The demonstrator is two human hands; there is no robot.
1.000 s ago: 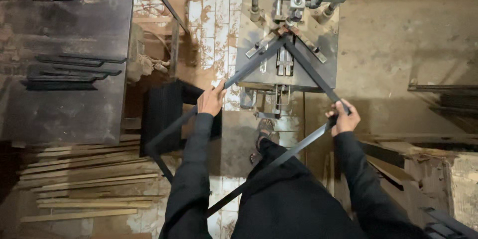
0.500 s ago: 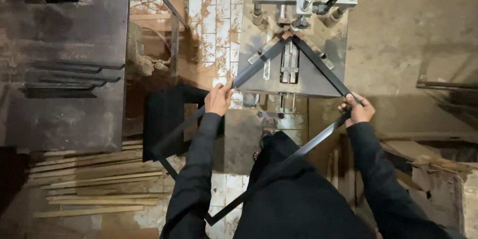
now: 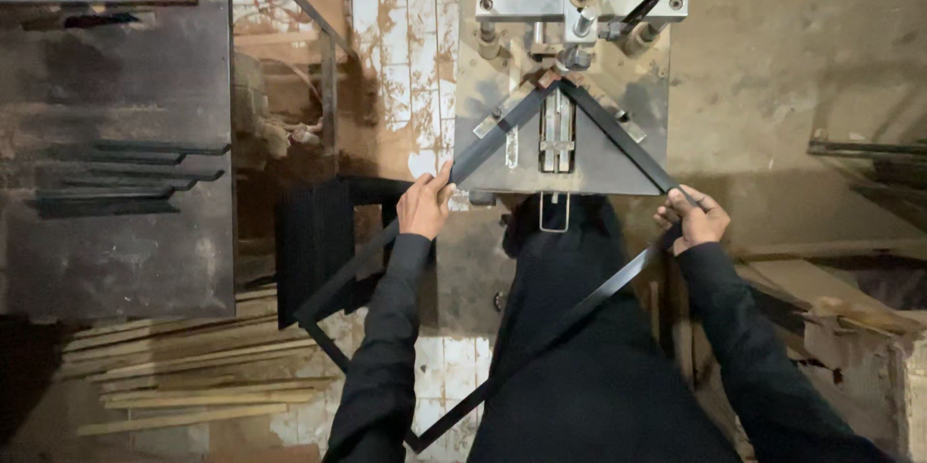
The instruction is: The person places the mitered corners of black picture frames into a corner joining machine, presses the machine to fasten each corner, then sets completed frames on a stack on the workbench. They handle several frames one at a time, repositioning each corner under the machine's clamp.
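Observation:
A thin black rectangular frame [image 3: 618, 140] lies with one corner pushed into the clamp head of a metal corner-joining machine [image 3: 570, 9]. My left hand [image 3: 425, 204] grips the frame's left bar just off the machine plate [image 3: 483, 96]. My right hand [image 3: 690, 219] holds the frame's right corner at the plate's lower right edge. The frame's near bars run down past my dark sleeves and body, partly hidden by them.
A dark metal table [image 3: 116, 231] at left carries several black bars [image 3: 126, 178]. Wooden strips [image 3: 193, 386] lie on the floor at lower left. A black stack [image 3: 314, 246] stands left of the machine. Wood pieces [image 3: 850, 318] sit at right.
The frame's far corner has slid up into the machine's clamp head. Both hands moved with it, up and slightly outward along the bars.

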